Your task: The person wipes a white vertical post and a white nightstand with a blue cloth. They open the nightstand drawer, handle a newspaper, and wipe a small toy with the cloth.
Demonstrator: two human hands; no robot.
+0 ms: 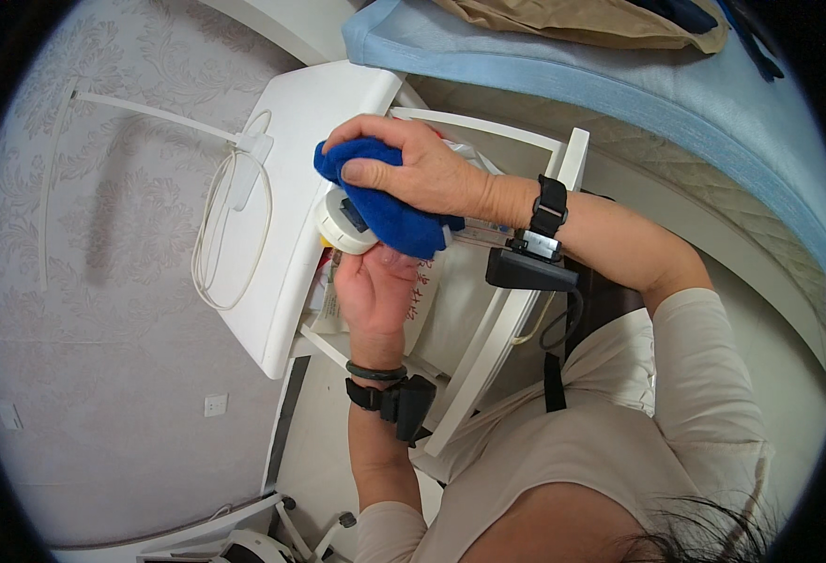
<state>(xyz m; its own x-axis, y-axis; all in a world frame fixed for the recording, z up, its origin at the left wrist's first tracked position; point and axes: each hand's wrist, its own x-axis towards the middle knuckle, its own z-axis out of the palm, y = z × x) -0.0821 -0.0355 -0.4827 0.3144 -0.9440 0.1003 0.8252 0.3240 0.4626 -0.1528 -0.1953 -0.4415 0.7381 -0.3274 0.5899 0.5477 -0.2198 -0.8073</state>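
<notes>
My left hand [379, 288] is palm up under a white round lidded container [346, 225] and supports it from below. Across its side and top lies a bright blue cloth [402, 214], which my right hand [427, 165] grips between thumb and fingers. The cloth hides much of the container and some of my left fingers. Both hands are above the pulled-out drawer [483, 317] of a white nightstand [314, 127]. Inside the drawer, a paper packet [423, 299] with red handwriting is partly covered by my left hand.
A white power strip [251, 172] with a coiled cable [205, 260] rests on the nightstand top by the papered wall [124, 394]. A bed with a light blue cover [596, 70] borders the drawer's far side, with brown fabric [582, 24] on it. White-framed equipment [244, 545] stands at the bottom left.
</notes>
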